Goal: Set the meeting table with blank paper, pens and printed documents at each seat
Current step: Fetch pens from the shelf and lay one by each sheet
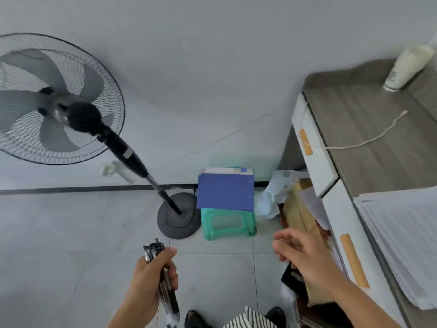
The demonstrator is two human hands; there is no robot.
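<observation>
My left hand grips a bundle of black pens low in the view, tips pointing down and caps sticking up past my thumb. My right hand hovers with loosely spread fingers, holding nothing, just left of an open desk drawer stuffed with brown envelopes and papers. A stack of printed documents lies on the wooden desk at the right edge.
A standing fan leans across the left, its round base on the tiled floor. Beside it a green plastic stool carries a blue folder. A white cup and a white cable are on the desk.
</observation>
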